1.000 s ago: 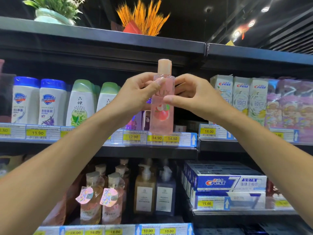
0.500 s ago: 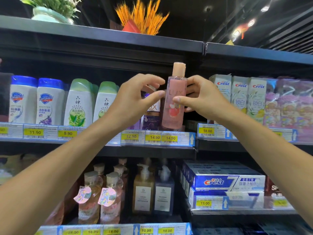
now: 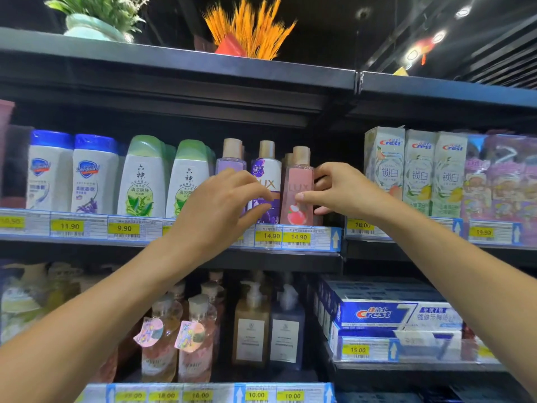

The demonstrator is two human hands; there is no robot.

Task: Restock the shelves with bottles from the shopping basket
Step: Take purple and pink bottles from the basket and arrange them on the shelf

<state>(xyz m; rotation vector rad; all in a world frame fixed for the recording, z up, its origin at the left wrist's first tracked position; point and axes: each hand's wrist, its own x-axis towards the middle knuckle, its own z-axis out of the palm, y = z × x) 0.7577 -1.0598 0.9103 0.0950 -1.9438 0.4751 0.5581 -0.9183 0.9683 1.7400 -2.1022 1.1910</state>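
A pink LUX bottle [image 3: 299, 175] with a tan cap stands upright at the front of the middle shelf [image 3: 319, 238], above a 14.90 price tag. My right hand [image 3: 345, 190] holds it, thumb across its front and fingers round its right side. My left hand [image 3: 218, 207] hovers just left of it with loosely curved fingers lying over the front of a purple LUX bottle [image 3: 266, 167]. A lilac bottle [image 3: 231, 161] stands further left. The shopping basket is out of view.
Green-capped bottles [image 3: 145, 181] and blue-capped bottles [image 3: 49, 173] fill the shelf's left side. Crest toothpaste boxes [image 3: 418, 170] stand to the right past a dark gap. The lower shelf holds pump bottles [image 3: 252, 324] and toothpaste cartons [image 3: 386, 312]. Plants sit on the top shelf.
The pink bottle went from held in the air between both hands down and right onto the shelf. My left hand has let go of it and shifted over the purple bottle.
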